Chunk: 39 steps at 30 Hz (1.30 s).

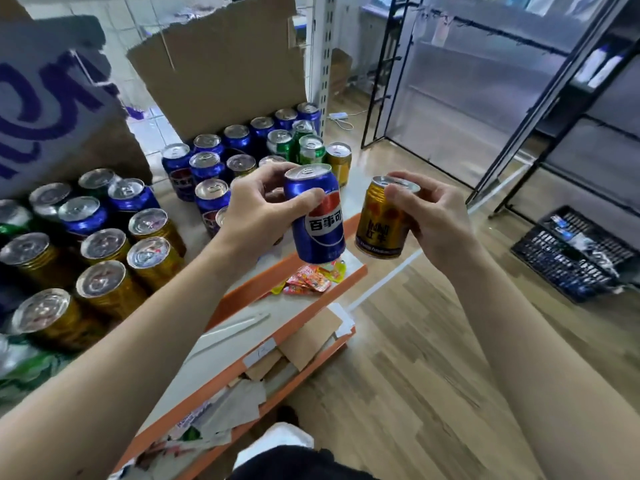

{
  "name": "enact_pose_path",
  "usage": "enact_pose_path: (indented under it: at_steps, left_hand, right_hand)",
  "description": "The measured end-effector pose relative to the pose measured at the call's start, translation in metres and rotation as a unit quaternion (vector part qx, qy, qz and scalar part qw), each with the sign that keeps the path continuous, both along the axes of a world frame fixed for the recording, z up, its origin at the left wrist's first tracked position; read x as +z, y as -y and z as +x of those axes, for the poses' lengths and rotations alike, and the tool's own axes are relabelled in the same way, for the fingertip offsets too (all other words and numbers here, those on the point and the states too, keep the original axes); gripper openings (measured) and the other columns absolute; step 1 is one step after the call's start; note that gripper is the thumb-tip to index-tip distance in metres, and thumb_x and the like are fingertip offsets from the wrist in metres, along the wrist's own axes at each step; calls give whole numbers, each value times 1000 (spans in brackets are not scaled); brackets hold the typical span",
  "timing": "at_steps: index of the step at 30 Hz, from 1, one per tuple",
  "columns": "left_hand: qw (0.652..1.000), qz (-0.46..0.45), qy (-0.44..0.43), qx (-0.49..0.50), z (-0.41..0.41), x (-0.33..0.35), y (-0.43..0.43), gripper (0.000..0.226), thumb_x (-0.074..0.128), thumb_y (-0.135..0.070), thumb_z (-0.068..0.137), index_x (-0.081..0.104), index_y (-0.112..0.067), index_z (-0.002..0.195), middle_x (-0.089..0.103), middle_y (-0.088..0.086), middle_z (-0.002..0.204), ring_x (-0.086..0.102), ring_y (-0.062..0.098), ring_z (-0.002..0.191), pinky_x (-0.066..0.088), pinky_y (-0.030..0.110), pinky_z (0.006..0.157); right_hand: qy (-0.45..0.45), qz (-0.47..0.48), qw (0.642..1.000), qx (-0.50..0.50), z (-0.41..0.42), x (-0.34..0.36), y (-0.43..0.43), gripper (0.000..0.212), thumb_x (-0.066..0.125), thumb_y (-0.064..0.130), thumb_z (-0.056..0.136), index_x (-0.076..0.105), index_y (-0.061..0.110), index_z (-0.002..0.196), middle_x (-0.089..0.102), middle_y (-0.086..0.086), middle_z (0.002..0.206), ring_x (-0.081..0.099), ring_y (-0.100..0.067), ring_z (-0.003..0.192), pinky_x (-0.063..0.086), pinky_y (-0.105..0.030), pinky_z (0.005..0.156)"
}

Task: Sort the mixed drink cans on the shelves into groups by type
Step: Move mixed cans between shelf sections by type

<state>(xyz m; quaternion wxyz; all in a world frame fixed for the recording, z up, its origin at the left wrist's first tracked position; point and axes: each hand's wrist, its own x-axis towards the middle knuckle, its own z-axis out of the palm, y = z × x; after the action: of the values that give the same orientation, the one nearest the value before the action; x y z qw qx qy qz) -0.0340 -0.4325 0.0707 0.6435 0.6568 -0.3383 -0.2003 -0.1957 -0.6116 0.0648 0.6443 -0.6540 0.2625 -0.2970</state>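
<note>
Blue can (317,216): held in air above shelf edge, centre of scene, tilted slightly, label facing camera. Gripped by left hand (258,216), thumb across front near top, fingers curled round far side.

Gold can (382,220): just right of blue can, apart from it, also in air, tilted. Pinched by right hand (427,216) at upper rim and right side, fingers curled.

Handling, as judged: thin rigid metal, smooth and likely slippery; weight unknown, tabs look unopened so probably full and fairly heavy. Prone to denting under hard squeeze or a drop. Best hold round mid-body with fingers and thumb opposed; rim pinch less secure.

Shelf (346,197): pale top, orange front edge. Far centre: blue cans (239,136) in rows, green cans (301,145) at far right, 1 gold can (339,161) beside them. Near left: gold cans (104,282) clustered, a few blue mixed in behind.

Lower shelf: snack packets (308,278), card scraps.

Far: torn cardboard (221,67). Right: black rack (554,98), black crate (571,254) on wood floor.
</note>
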Motion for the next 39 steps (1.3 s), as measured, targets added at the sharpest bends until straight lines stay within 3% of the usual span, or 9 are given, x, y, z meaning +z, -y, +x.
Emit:
enact_pose_path:
  at_steps: [8,13,20,27,32,37,39]
  left_hand:
    - [999,12,15,-50,39,1,69,58,82,-16,79,59,-8,131,71,0,112,70,13,102,58,24,79]
    - [997,27,43,-62,64,1,108,75,88,-35,66,58,-11,131,70,2,115,69,16,105,59,39,88]
    - [981,79,175,-21,77,-16,139,64,88,-35,71,62,-14,125,56,0,120,60,11,107,54,23,89]
    - [962,126,242,11,83,-29,161,77,89,-42,67,62,-6,129,54,1,116,57,13,105,47,9,84]
    - [953,163,250,52,81,-37,168,74,91,-38,65,64,-8,127,55,3,112,57,14,104,42,5,83]
    - [920,238,284,125,70,-46,175,62,92,-35,62,71,-8,114,54,5,98,53,21,97,44,29,87]
    - [909,274,284,135,68,-50,176,56,90,-37,62,72,-11,109,51,2,93,51,20,93,43,31,82]
  right_hand:
    - [-27,-23,999,-25,16,11,41,42,85,26,71,70,18,109,74,-6,105,69,-27,103,57,-46,92]
    - [-18,-34,999,-32,29,18,60,37,84,27,66,72,21,100,75,-3,98,70,-24,99,56,-45,94]
    - [-11,-32,999,-11,50,14,90,43,80,23,67,68,16,108,73,-7,105,69,-26,103,57,-43,93]
    - [-18,-31,998,48,71,4,130,56,86,25,65,67,11,116,72,-10,110,69,-26,106,56,-42,94]
    - [-3,-17,995,94,85,4,154,47,88,17,65,69,15,107,74,-8,102,70,-26,101,56,-41,92]
    - [-11,-13,991,135,98,0,174,47,88,22,65,69,17,107,73,-8,103,70,-24,100,57,-36,87]
    - [-15,-10,988,153,100,-3,178,49,88,22,65,69,15,110,73,-10,106,71,-24,100,57,-34,85]
